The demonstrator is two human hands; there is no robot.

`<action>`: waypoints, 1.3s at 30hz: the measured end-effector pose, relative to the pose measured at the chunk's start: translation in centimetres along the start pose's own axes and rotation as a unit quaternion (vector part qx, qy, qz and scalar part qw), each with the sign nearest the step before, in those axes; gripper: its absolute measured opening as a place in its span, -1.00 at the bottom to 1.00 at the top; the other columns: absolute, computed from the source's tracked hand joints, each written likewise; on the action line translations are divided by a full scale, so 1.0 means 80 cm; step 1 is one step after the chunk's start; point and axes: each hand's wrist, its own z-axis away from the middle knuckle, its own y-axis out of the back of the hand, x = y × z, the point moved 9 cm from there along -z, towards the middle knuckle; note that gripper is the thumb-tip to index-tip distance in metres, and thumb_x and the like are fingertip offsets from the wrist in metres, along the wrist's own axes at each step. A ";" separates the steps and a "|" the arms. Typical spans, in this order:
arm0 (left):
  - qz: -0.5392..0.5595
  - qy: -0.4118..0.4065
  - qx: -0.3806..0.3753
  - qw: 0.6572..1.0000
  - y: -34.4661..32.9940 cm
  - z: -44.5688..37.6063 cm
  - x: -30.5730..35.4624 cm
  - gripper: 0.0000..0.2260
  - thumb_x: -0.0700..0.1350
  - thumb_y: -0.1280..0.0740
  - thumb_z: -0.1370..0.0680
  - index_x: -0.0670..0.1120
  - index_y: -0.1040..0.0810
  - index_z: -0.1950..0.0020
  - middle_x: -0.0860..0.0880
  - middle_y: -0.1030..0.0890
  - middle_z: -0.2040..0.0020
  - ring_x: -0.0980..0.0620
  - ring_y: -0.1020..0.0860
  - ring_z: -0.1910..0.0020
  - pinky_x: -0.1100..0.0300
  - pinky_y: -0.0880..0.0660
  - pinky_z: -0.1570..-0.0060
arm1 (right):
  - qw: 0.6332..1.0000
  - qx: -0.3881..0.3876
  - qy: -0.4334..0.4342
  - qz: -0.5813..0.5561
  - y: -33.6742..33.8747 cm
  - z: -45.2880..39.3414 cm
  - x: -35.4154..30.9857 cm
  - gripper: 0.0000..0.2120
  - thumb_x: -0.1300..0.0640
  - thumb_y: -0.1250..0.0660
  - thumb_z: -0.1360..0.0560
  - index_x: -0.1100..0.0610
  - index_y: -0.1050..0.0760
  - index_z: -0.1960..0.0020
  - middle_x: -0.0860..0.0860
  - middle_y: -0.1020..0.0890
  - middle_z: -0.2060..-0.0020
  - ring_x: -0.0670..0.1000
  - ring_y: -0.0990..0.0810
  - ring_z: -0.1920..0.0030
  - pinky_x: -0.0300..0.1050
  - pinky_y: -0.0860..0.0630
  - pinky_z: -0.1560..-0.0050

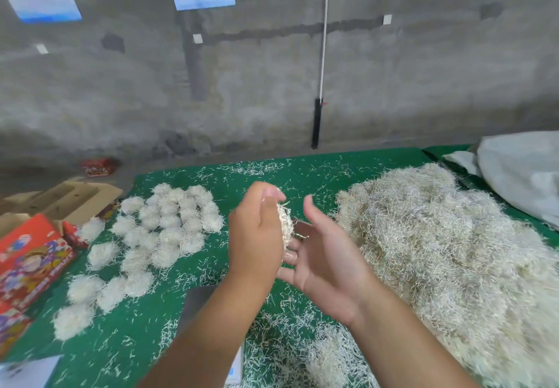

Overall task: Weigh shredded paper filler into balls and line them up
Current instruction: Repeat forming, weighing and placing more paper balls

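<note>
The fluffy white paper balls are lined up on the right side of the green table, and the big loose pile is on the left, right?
Not quite. The head view shows the sides swapped: the fluffy white paper balls sit on the left side of the green table, and the big loose pile of shredded paper is on the right.

Head view, downward over table (211, 281)
</note>
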 end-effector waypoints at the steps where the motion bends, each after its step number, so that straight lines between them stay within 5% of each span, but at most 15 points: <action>1: -0.001 0.017 -0.007 1.000 0.004 0.006 -0.009 -0.77 -0.03 -0.12 -0.67 0.14 -0.57 -0.02 -0.02 -0.49 0.33 0.15 -0.36 0.43 0.14 -0.34 0.35 | 0.999 0.025 0.009 0.041 0.010 0.000 0.005 -0.46 -0.28 -0.39 -0.58 0.09 -0.54 -0.37 0.12 -0.61 -0.16 0.08 -0.63 -0.09 0.12 -0.65 -0.09; 3: 0.011 0.065 -0.033 0.997 0.006 0.019 -0.034 -0.66 -0.09 -0.12 -0.67 0.28 -0.56 -0.24 0.03 -0.58 0.24 0.14 -0.48 0.36 0.13 -0.43 0.28 | 0.991 0.026 0.015 0.133 0.018 0.001 0.018 -0.56 -0.21 -0.43 -0.58 0.00 -0.62 -0.36 0.14 -0.62 -0.22 0.04 -0.60 -0.17 0.02 -0.62 -0.15; 6: 0.056 0.153 -0.096 0.982 0.001 0.045 -0.070 -0.54 -0.20 -0.11 -0.72 0.35 -0.48 -0.37 0.18 -0.68 -0.01 0.23 -0.64 0.03 0.12 -0.52 -0.03 | 0.979 0.021 0.009 0.203 0.023 0.001 0.042 -0.68 -0.17 -0.46 -0.57 -0.04 -0.69 -0.23 -0.03 -0.55 0.24 -0.07 -0.50 0.21 -0.10 -0.52 -0.11; 9: 0.099 0.221 -0.125 0.962 0.006 0.070 -0.100 -0.57 -0.20 -0.13 -0.74 0.32 -0.52 -0.36 0.29 -0.61 -0.26 0.39 -0.51 -0.25 0.22 -0.36 -0.27 | 0.970 0.083 0.000 0.229 0.043 -0.004 0.066 -0.64 -0.16 -0.55 -0.47 -0.05 -0.69 -0.20 -0.19 -0.64 0.29 -0.08 -0.60 0.18 -0.11 -0.55 -0.12; 12: 0.104 0.301 -0.133 0.939 0.022 0.093 -0.136 -0.78 0.19 -0.28 -0.66 0.41 -0.53 -0.29 0.43 -0.57 -0.24 0.56 -0.46 -0.15 0.30 -0.32 -0.20 | 0.963 0.155 0.002 0.219 0.064 -0.012 0.084 -0.61 -0.07 -0.61 -0.44 -0.10 -0.62 -0.23 -0.21 -0.77 0.06 -0.06 -0.72 -0.06 -0.08 -0.59 -0.15; 14: 0.092 0.343 -0.153 0.922 0.036 0.107 -0.160 -0.58 0.45 -0.37 -0.44 0.46 -0.50 -0.28 0.43 -0.56 -0.20 0.45 -0.50 -0.18 0.14 -0.43 -0.27 | 0.959 0.183 0.009 0.218 0.069 -0.019 0.094 -0.59 -0.01 -0.60 -0.48 -0.09 -0.61 -0.29 -0.21 -0.77 0.07 -0.10 -0.73 -0.01 -0.06 -0.60 -0.16; 16: 0.070 0.369 -0.170 0.911 0.051 0.116 -0.184 -0.51 0.50 -0.44 -0.24 0.54 -0.51 -0.16 0.41 -0.60 -0.08 0.32 -0.60 -0.11 0.07 -0.61 -0.12 | 0.956 0.187 0.013 0.226 0.070 -0.027 0.102 -0.64 0.02 -0.57 -0.50 -0.14 -0.63 -0.26 -0.13 -0.77 0.11 -0.13 -0.73 0.10 -0.09 -0.62 -0.11; 19: 0.068 0.391 -0.169 0.902 0.080 0.123 -0.212 -0.68 0.51 -0.53 -0.16 0.47 -0.57 0.21 0.19 -0.61 0.17 0.18 -0.68 0.18 0.10 -0.70 0.10 | 0.959 0.147 0.004 0.243 0.060 -0.043 0.124 -0.75 0.04 -0.54 -0.52 -0.26 -0.67 -0.12 -0.15 -0.72 0.27 -0.21 -0.66 0.28 -0.16 -0.59 -0.04; 21: 0.082 0.407 -0.159 0.896 0.102 0.125 -0.233 -0.68 0.46 -0.59 -0.18 0.38 -0.58 0.26 0.21 -0.59 0.17 0.10 -0.68 0.13 0.02 -0.68 -0.02 | 0.955 0.145 -0.005 0.257 0.055 -0.058 0.142 -0.71 0.01 -0.55 -0.52 -0.30 -0.62 -0.15 -0.20 -0.60 0.37 -0.19 -0.63 0.29 -0.24 -0.59 0.05; 25: 0.096 0.416 -0.148 0.892 0.136 0.114 -0.262 -0.62 0.25 -0.64 -0.32 0.19 -0.70 -0.06 0.01 -0.75 -0.04 0.04 -0.72 -0.05 0.04 -0.69 0.02 | 0.951 0.142 -0.015 0.274 0.033 -0.090 0.168 -0.63 0.04 -0.56 -0.51 -0.29 -0.61 -0.23 -0.23 -0.70 0.20 -0.28 -0.67 0.21 -0.49 -0.50 0.30; 28: 0.076 0.425 -0.110 0.896 0.170 0.096 -0.296 -0.76 -0.10 -0.56 -0.50 0.18 -0.68 -0.10 0.00 -0.75 -0.04 -0.04 -0.73 -0.05 -0.01 -0.70 0.10 | 0.951 0.126 -0.032 0.280 0.013 -0.122 0.185 -0.59 -0.01 -0.59 -0.47 -0.29 -0.64 -0.27 -0.18 -0.67 -0.10 -0.38 -0.65 0.12 -0.48 -0.51 0.23; 33: 0.034 0.426 -0.086 0.900 0.234 0.071 -0.353 -0.80 -0.12 -0.50 -0.46 0.11 -0.67 -0.05 -0.08 -0.74 0.00 -0.19 -0.71 -0.02 -0.32 -0.62 -0.06 | 0.954 0.106 -0.089 0.267 -0.010 -0.183 0.230 -0.66 -0.04 -0.60 -0.46 -0.32 -0.67 -0.18 -0.14 -0.69 -0.20 -0.20 -0.69 -0.15 -0.27 -0.60 -0.12; 36: 0.041 0.451 -0.031 0.891 0.286 0.061 -0.401 -0.84 -0.27 -0.43 -0.59 -0.05 -0.66 -0.10 -0.09 -0.74 -0.03 -0.15 -0.72 -0.05 -0.13 -0.70 0.04 | 0.947 0.103 -0.121 0.280 -0.015 -0.222 0.257 -0.66 -0.03 -0.55 -0.51 -0.20 -0.62 -0.26 -0.21 -0.74 -0.10 -0.24 -0.71 -0.09 -0.25 -0.56 -0.20; 39: 0.041 0.465 -0.012 0.884 0.337 0.056 -0.455 -0.81 -0.26 -0.39 -0.62 0.00 -0.63 -0.15 -0.01 -0.70 -0.11 0.11 -0.71 -0.05 0.24 -0.66 0.15 | 0.931 0.144 -0.147 0.301 0.003 -0.251 0.282 -0.73 -0.04 -0.53 -0.54 -0.17 -0.65 -0.22 -0.25 -0.74 -0.06 -0.22 -0.71 -0.08 -0.10 -0.59 -0.23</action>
